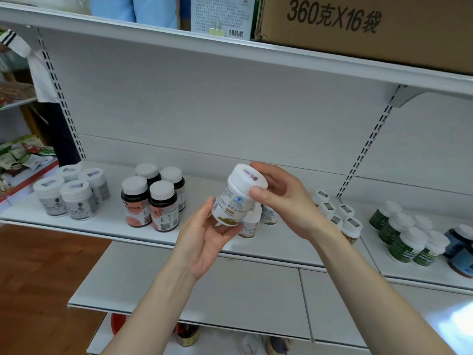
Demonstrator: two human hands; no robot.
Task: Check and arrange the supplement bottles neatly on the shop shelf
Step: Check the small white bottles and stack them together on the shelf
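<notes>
- The bottle [236, 198], white with a white cap and a gold band at its base, is held tilted in the air in front of the shelf [110, 228], cap leaning up and to the right.
- The left hand [204, 242] cups the base from below, palm up. Its fingers curl under the gold band and its thumb lies against the label side.
- The right hand [284, 198] grips the cap, with the thumb on the near rim and the fingers wrapped over the far edge.
- Two gold bottles [252, 222] of the same kind stand on the shelf just behind and below the held one, partly hidden by it.
- At the shelf's left end stand four grey bottles [73, 194] in a tight cluster. Beside them are four dark bottles [153, 198] with pink labels, two in front and two behind.
- To the right of the hands stand small white-capped jars [337, 216], then green bottles [407, 235], then blue bottles [460, 249] at the edge of view.
- A cardboard box [371, 29] sits on the top shelf [179, 44].
- A lower shelf [243, 298] juts out beneath the forearms.
</notes>
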